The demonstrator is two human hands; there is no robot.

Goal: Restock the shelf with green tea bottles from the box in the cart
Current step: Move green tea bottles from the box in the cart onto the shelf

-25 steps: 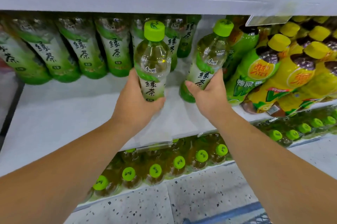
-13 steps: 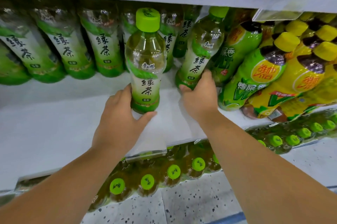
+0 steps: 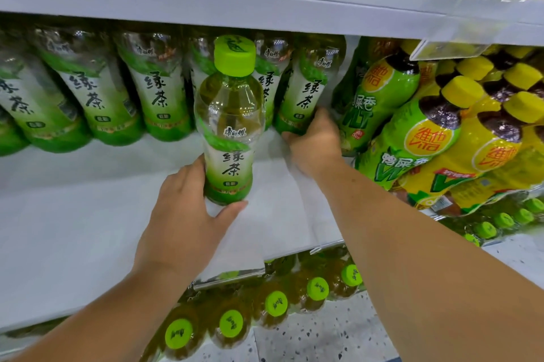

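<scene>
A white shelf (image 3: pixel 88 229) carries a back row of green tea bottles (image 3: pixel 97 102), with yellow-capped drinks (image 3: pixel 426 141) packed at its right. An upright green tea bottle (image 3: pixel 229 132) stands mid-shelf in front of the row, its base gripped by the left hand (image 3: pixel 182 214). The right hand (image 3: pixel 316 144) curls round the foot of the row's rightmost bottle (image 3: pixel 306 91).

Bare left hand (image 3: pixel 188 214), bare right hand (image 3: pixel 316 145), bare forearms (image 3: pixel 412 244)
</scene>
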